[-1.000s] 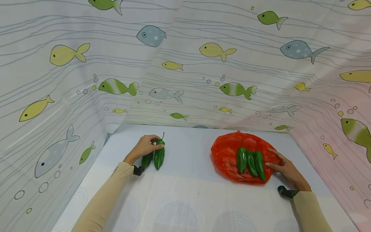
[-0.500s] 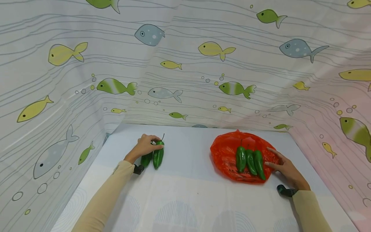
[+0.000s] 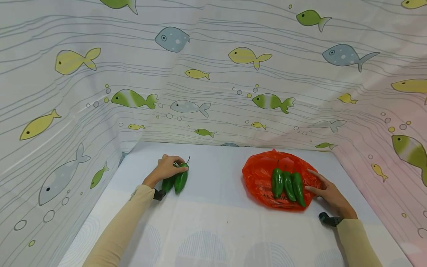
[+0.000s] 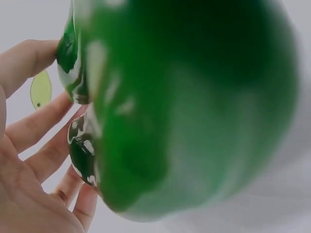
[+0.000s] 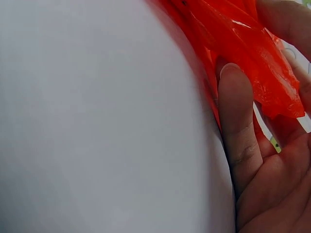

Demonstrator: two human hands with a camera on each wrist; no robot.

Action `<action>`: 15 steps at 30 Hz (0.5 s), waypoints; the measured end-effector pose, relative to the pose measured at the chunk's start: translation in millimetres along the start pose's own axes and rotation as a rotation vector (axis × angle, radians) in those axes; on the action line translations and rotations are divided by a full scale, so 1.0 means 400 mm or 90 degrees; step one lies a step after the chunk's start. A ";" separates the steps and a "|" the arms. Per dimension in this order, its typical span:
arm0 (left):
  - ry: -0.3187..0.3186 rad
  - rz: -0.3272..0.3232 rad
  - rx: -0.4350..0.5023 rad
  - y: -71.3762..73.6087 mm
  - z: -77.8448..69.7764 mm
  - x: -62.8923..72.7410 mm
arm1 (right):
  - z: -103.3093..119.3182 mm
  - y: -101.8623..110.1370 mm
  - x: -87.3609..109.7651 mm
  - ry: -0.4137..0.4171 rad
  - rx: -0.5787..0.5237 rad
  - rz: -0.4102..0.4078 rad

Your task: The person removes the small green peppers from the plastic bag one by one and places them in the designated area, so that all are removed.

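Note:
On the left side of the table, my left hand (image 3: 165,167) pinches a glossy green chili pepper (image 3: 181,182) near its stem end. A second green pepper (image 3: 168,184) lies just left of it, partly under the hand. In the left wrist view a large blurred pepper (image 4: 194,121) fills the middle, and the thumb (image 4: 29,58) touches a smaller-looking green end behind it. My right hand (image 3: 333,198) rests at the right edge of a flattened red plastic bag (image 3: 257,178), thumb and fingers spread. Three green peppers (image 3: 289,186) lie side by side on the bag.
A white table (image 3: 213,207) with pale patterns carries everything. Fish-printed sheets (image 3: 213,89) enclose it at the back and both sides. Each wrist wears a small dark camera, such as the left wrist camera (image 3: 159,195).
The pepper in my left hand has tilted, its lower tip shifting left toward the neighbouring pepper and its stem dropping slightly. The right hand, the bag and its peppers keep their places.

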State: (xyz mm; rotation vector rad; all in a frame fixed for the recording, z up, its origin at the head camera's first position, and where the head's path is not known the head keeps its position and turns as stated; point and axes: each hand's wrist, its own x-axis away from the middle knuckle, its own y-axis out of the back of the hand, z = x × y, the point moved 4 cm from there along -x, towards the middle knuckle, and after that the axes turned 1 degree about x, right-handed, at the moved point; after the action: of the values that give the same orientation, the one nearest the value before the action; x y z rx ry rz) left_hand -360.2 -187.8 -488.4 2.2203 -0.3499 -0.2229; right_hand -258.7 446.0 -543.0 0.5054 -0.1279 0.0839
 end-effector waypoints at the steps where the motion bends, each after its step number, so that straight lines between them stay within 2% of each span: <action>1: -0.002 -0.002 -0.001 0.001 -0.001 0.000 | 0.000 0.000 0.000 0.000 0.001 0.000; 8: -0.017 -0.017 0.013 0.007 -0.022 -0.002 | 0.000 0.000 0.000 -0.016 0.002 0.007; 15: -0.064 -0.027 0.052 0.013 -0.062 -0.018 | 0.006 -0.001 0.001 -0.016 0.008 0.006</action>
State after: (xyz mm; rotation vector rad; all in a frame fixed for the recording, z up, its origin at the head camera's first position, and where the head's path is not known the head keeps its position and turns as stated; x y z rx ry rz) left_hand -361.1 -170.4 -468.8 2.3030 -0.3732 -0.3489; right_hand -258.5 444.6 -540.9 0.5190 -0.1550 0.0875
